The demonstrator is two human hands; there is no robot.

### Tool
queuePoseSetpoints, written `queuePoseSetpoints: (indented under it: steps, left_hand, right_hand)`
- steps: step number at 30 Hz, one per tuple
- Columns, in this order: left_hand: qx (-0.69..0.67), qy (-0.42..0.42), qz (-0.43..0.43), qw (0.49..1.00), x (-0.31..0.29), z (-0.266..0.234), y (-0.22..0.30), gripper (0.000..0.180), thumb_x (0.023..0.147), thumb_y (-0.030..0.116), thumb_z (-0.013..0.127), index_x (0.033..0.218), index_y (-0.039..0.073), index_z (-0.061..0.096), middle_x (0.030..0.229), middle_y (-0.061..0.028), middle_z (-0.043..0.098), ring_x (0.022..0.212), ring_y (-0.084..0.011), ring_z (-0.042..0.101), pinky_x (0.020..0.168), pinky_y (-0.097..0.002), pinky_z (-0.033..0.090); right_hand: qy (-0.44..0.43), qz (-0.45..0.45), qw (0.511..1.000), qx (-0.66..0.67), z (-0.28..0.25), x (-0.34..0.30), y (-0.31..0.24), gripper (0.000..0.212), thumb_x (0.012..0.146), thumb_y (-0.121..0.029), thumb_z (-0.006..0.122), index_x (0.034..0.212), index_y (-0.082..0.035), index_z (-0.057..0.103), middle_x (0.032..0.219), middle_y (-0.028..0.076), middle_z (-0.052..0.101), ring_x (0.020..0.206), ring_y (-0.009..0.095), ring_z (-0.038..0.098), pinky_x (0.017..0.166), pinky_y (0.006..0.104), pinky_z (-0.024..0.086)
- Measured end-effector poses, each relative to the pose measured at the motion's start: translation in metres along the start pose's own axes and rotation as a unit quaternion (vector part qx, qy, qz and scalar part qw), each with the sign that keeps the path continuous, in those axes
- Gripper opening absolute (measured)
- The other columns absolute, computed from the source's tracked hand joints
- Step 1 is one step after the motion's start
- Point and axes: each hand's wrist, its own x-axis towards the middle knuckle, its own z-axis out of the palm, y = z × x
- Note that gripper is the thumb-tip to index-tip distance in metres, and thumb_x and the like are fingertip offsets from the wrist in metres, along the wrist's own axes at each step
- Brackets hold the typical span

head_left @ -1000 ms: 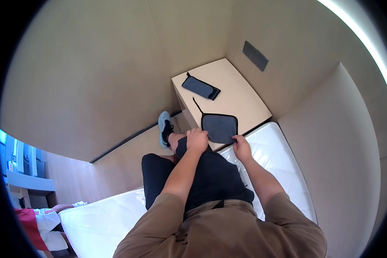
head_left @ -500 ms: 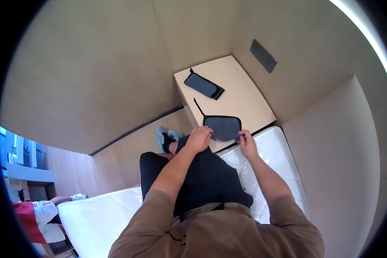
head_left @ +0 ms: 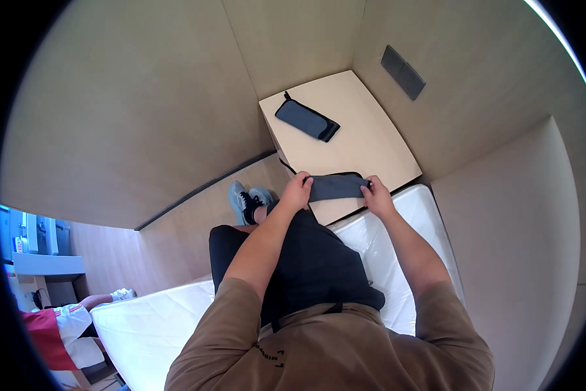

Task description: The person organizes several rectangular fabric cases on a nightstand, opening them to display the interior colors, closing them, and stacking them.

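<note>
Our left hand and right hand pinch opposite ends of the black-edged grey cloth over the near-left corner of the cabinet. A folded grey piece lies by the far-left corner; the plastic-wrapped mattress runs along the near edge. Both forearms reach forward.

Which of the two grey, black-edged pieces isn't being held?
The farther piece, lying on the cabinet; the nearer piece is held by left hand and right hand.
</note>
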Motion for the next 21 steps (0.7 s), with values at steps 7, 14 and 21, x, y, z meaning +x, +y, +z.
queuePoseSetpoints:
  steps: [7,14,21]
  left_hand:
    - [0.077,0.015,-0.043,0.996,-0.009,-0.004,0.005,0.032,0.084,0.023,0.070,0.105,0.001,0.061,0.096,-0.0218,0.068,0.090,-0.0372,0.066,0.080,-0.0433,0.052]
    - [0.097,0.056,-0.048,0.993,-0.016,0.006,0.021,0.031,0.082,0.019,0.071,0.105,0.002,0.060,0.095,-0.0204,0.067,0.092,-0.0362,0.065,0.082,-0.0436,0.052]
    - [-0.065,0.309,0.232,0.920,-0.075,-0.100,0.066,0.028,0.085,0.011,0.070,0.110,0.005,0.061,0.111,-0.0067,0.061,0.106,-0.0185,0.056,0.094,-0.0327,0.044]
  right_hand:
    - [0.035,-0.014,0.990,-0.136,0.008,0.019,-0.011,0.028,0.090,-0.019,0.066,0.111,-0.003,0.055,0.091,0.020,0.070,0.086,0.037,0.067,0.077,0.0425,0.053]
    - [0.069,0.012,0.984,-0.164,0.004,0.027,-0.001,0.031,0.087,-0.022,0.069,0.108,-0.002,0.057,0.097,0.019,0.069,0.089,0.037,0.067,0.078,0.0423,0.053]
    - [0.169,-0.113,0.978,0.046,-0.032,-0.002,-0.061,0.030,0.093,-0.021,0.066,0.115,-0.002,0.059,0.107,0.011,0.066,0.094,0.021,0.064,0.081,0.0329,0.051]
